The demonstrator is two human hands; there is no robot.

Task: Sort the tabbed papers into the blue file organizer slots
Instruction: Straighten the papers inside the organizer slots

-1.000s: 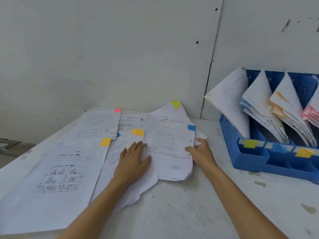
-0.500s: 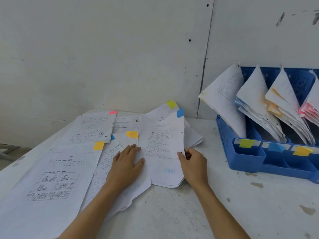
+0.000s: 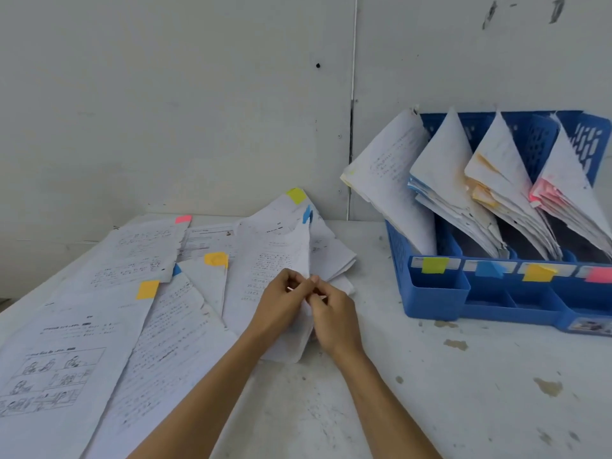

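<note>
A white printed sheet with a blue tab (image 3: 299, 250) is folded upward in the middle of the table. My left hand (image 3: 281, 306) and my right hand (image 3: 334, 314) pinch its raised edge from both sides, fingertips meeting. The blue file organizer (image 3: 437, 293) stands at the right with several slots full of leaning papers. Its front carries a green label (image 3: 434, 265), a blue label (image 3: 489, 269), an orange label (image 3: 538, 272) and a pink label (image 3: 599, 274). Loose tabbed papers lie spread to the left.
An orange-tabbed sheet with drawings (image 3: 66, 342) lies at the near left, a pink-tabbed sheet (image 3: 142, 250) behind it, another orange-tabbed sheet (image 3: 207, 279) in the middle and a green-tabbed sheet (image 3: 294, 197) at the back. A grey wall (image 3: 198, 94) bounds the table's far side.
The blue-tabbed sheet, flat a second ago, is now folded up. My left hand left the flat papers and joined my right hand at the sheet's edge.
</note>
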